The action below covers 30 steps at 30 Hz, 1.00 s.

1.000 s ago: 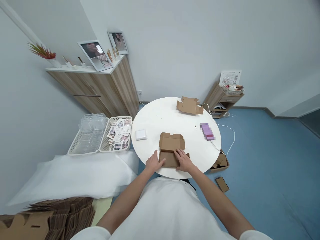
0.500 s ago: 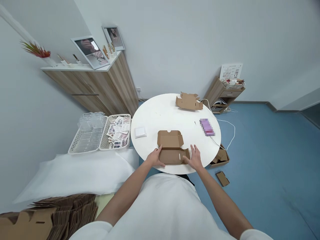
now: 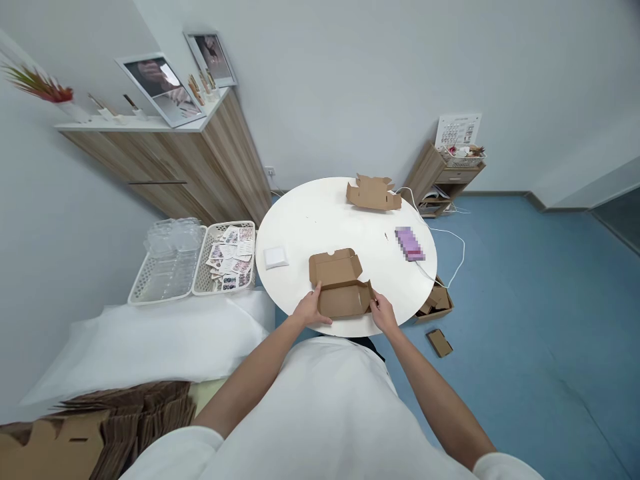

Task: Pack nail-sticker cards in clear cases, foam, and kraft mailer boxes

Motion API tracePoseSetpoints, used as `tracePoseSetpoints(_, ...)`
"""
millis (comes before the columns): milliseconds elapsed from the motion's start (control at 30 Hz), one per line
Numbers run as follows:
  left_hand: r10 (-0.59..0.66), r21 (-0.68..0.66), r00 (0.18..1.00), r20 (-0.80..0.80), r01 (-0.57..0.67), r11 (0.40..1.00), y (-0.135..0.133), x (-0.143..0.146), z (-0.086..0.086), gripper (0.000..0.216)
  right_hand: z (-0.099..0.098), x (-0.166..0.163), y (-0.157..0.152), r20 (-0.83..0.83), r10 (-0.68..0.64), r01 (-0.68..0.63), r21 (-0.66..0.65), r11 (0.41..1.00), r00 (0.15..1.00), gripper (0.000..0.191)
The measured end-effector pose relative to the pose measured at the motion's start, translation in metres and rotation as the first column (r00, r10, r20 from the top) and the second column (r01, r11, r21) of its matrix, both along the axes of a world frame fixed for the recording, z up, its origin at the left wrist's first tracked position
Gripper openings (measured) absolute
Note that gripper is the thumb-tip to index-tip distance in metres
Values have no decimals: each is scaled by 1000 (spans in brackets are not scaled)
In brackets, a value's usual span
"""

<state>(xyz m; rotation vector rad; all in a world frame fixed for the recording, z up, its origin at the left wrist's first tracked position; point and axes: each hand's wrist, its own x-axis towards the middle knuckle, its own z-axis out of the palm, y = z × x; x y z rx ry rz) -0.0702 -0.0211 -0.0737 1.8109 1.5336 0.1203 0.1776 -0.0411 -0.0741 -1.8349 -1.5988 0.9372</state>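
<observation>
Cardboard mailer box (image 3: 341,288) sits at the near edge of the round white table (image 3: 310,217), right in front of the person, with its lid folded back flat toward the table's middle and its shallow tray facing up. Left hand (image 3: 311,311) grips the tray's left front corner, index finger laid up along the left wall and thumb along the front edge, so the fingers are closed on the cardboard. Right hand (image 3: 383,313) meets the right front corner, with curled fingertips touching the right wall. Whether it pinches the wall or only presses against it cannot be told from this view.

Farther across the table, a flat cardboard blank (image 3: 373,193) lies near the far rim. A purple blurred object (image 3: 410,243) lies to the right, with a white cable (image 3: 453,250) running off the edge beside it. A small white square pad (image 3: 275,257) rests to the left of the box, apart from it.

Left of the table stand two white baskets, one holding printed cards (image 3: 230,257), the other clear plastic trays (image 3: 167,257). White foam sheet (image 3: 150,347) spreads below them, and a stack of flat cardboard blanks (image 3: 100,427) fills the lower left. A carton of cardboard pieces (image 3: 436,303) stands on the blue floor under the table's right rim.
</observation>
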Motion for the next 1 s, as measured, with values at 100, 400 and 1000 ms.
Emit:
tracePoseSetpoints(100, 6, -12, 1000, 16, -6, 1000, -2, 6, 1, 125, 3, -6, -3, 72, 80, -80, -1, 997, 994, 44)
tracePoseSetpoints(400, 23, -16, 1000, 8, -23, 1000, -1, 15, 1, 124, 1, -19, 4, 222, 27, -1, -118, 993, 975, 40)
tracePoseSetpoints(1000, 295, 101, 922, 249, -328, 939, -26, 33, -26, 53, -15, -1, 29, 356, 15, 66, -213, 975, 934, 15)
